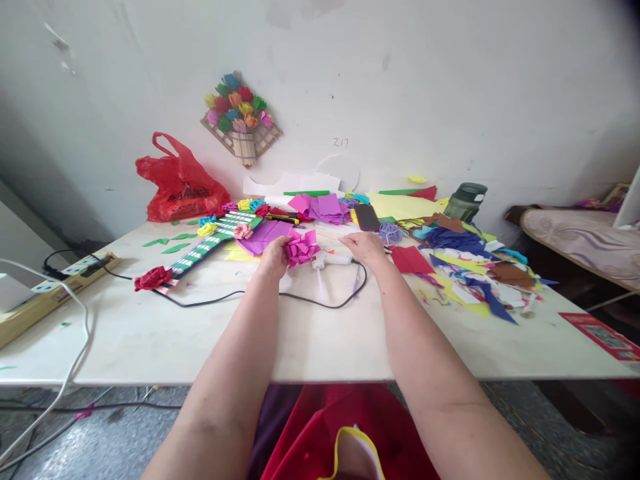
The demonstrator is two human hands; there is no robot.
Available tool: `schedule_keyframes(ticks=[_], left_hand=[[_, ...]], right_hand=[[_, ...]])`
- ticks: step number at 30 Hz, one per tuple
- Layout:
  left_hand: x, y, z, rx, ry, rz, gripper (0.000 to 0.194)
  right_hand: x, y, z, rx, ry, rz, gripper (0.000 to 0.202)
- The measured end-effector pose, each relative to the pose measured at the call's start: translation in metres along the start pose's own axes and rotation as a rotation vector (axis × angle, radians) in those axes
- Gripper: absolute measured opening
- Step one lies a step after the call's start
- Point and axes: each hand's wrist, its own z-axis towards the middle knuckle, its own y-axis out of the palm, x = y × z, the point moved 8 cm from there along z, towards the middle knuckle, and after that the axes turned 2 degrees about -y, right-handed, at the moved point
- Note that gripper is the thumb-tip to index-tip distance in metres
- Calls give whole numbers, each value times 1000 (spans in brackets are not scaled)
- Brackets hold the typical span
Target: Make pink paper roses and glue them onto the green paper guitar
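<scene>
My left hand (274, 257) is closed on a magenta paper flower (302, 247) above the middle of the white table. To the right of the flower, my right hand (366, 246) reaches over the table with its fingers pressed together; what they hold, if anything, is too small to make out. A white glue gun (334, 260) lies between the hands, its black cord curving away to the left. Left of my left hand is a green and white strip (213, 243) with a red paper flower (153, 278) and a pink one (243, 231) on it.
Colored paper scraps (455, 247) cover the right side, near a dark green bottle (465, 202) and a phone (367, 217). A red plastic bag (183, 183) stands at the back left. On the left edge lies a power strip (55, 293) with cables.
</scene>
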Motion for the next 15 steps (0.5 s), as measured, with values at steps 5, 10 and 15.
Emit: schedule_keyframes(ticks=[5, 10, 15], left_hand=[[-5, 2, 2, -25, 1, 95, 6], [-5, 8, 1, -94, 24, 171, 3], [-6, 15, -3, -150, 15, 161, 2]], right_hand=[[-9, -4, 0, 77, -74, 53, 30], [0, -10, 2, 186, 12, 248, 32], [-10, -11, 5, 181, -67, 415, 28]])
